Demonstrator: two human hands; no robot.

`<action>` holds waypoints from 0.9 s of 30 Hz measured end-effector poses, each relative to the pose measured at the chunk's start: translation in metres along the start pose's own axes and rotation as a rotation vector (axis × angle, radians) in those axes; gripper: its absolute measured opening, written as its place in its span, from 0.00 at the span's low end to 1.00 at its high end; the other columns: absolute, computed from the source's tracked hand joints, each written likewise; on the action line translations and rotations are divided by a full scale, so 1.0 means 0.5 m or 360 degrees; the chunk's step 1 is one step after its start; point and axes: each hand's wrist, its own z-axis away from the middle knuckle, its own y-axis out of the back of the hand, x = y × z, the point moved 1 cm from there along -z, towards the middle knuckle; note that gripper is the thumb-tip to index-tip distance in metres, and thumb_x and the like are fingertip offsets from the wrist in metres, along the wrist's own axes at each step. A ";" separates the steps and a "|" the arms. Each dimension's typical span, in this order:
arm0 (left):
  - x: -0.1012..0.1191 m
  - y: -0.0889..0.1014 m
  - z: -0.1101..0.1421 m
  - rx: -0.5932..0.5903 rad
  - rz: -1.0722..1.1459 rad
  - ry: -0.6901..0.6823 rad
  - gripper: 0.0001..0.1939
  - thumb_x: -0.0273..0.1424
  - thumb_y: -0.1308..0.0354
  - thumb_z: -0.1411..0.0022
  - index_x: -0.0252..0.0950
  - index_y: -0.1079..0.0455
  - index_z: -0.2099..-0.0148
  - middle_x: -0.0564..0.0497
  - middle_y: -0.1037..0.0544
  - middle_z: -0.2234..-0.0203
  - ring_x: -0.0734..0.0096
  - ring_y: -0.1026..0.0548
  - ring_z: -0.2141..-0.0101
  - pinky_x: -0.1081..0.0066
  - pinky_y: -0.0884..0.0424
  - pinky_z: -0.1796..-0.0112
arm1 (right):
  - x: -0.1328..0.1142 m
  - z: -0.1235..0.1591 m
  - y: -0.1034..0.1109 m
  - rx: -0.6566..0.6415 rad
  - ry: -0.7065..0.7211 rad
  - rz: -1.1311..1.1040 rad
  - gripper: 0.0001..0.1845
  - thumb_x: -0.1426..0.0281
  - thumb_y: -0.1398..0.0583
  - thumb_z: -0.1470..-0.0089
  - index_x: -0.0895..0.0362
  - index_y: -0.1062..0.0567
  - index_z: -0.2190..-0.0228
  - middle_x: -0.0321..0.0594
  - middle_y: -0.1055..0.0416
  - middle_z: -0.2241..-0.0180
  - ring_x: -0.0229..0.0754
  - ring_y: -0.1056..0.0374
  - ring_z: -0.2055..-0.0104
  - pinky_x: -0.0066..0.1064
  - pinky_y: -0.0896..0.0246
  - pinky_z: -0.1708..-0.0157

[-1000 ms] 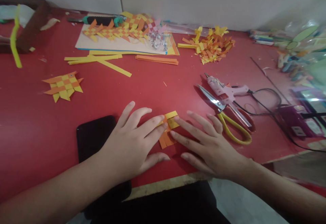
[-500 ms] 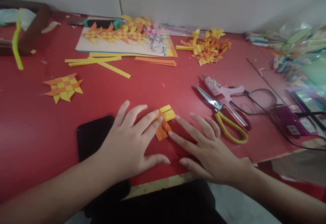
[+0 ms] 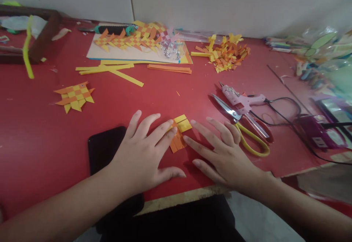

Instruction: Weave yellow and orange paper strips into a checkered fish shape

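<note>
A small woven piece of yellow and orange paper strips [image 3: 178,142] lies flat on the red table [image 3: 154,102] between my hands. My left hand [image 3: 147,146] is spread, with its index and middle fingertips on the left side of the weave. From the other side my right hand [image 3: 220,150] reaches in, fingers apart, its fingertips at the right edge of the paper. Under my left forearm lies a black phone-like slab [image 3: 103,148], partly covered. A finished-looking woven paper fish [image 3: 76,97] rests farther left.
Scissors [image 3: 253,143] with yellow handles and a pink glue gun [image 3: 243,101] with a black cord lie right. Yellow strips [image 3: 106,69], orange strips [image 3: 169,69] and a pile of paper scraps [image 3: 228,55] sit farther back. A wooden tray [image 3: 45,36] stands back left.
The whole view has shifted slightly, so things appear a little more to the right. Both hands stay at the woven paper; the strips at its lower orange end sit slightly differently.
</note>
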 end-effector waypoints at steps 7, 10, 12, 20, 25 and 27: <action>0.003 -0.002 -0.001 -0.0014 -0.0092 0.0132 0.49 0.63 0.55 0.38 0.23 0.35 0.36 0.35 0.32 0.38 0.32 0.38 0.40 0.36 0.59 0.38 | 0.003 0.029 0.013 0.0120 0.0004 0.0005 0.19 0.63 0.42 0.39 0.45 0.25 0.47 0.38 0.36 0.36 0.62 0.47 0.34 0.60 0.55 0.39; -0.001 -0.002 -0.001 -0.0006 -0.0088 0.0226 0.53 0.64 0.61 0.37 0.18 0.37 0.36 0.30 0.34 0.38 0.32 0.39 0.40 0.36 0.60 0.38 | -0.003 0.030 0.019 0.0171 0.0025 -0.0116 0.18 0.63 0.41 0.40 0.47 0.23 0.49 0.38 0.33 0.39 0.59 0.46 0.35 0.56 0.54 0.38; -0.006 0.000 0.000 0.0018 -0.0008 0.0276 0.54 0.64 0.69 0.36 0.18 0.38 0.36 0.29 0.34 0.38 0.33 0.39 0.39 0.35 0.60 0.38 | -0.018 0.020 0.020 0.0143 0.0062 -0.0182 0.22 0.60 0.42 0.40 0.48 0.26 0.45 0.38 0.34 0.37 0.57 0.47 0.34 0.53 0.59 0.36; -0.026 0.010 0.002 0.0003 0.0221 0.0417 0.54 0.61 0.81 0.35 0.24 0.34 0.37 0.36 0.35 0.36 0.37 0.39 0.39 0.35 0.55 0.40 | -0.102 -0.036 0.003 -0.0354 0.0534 -0.0494 0.32 0.52 0.53 0.33 0.49 0.46 0.33 0.31 0.44 0.32 0.45 0.56 0.28 0.49 0.68 0.30; -0.031 0.010 0.002 0.0062 0.0052 0.0461 0.55 0.62 0.79 0.36 0.23 0.33 0.38 0.33 0.33 0.38 0.33 0.38 0.40 0.32 0.55 0.40 | -0.027 -0.034 -0.007 -0.0303 0.0137 -0.0307 0.36 0.51 0.52 0.34 0.52 0.51 0.31 0.40 0.45 0.32 0.47 0.53 0.28 0.52 0.70 0.30; -0.036 0.010 0.003 0.0084 0.0008 0.0483 0.53 0.62 0.77 0.35 0.23 0.32 0.39 0.32 0.31 0.39 0.32 0.37 0.40 0.32 0.55 0.40 | 0.008 -0.028 -0.003 -0.0192 -0.0065 -0.0152 0.37 0.53 0.51 0.34 0.55 0.52 0.31 0.46 0.48 0.31 0.51 0.55 0.28 0.56 0.68 0.31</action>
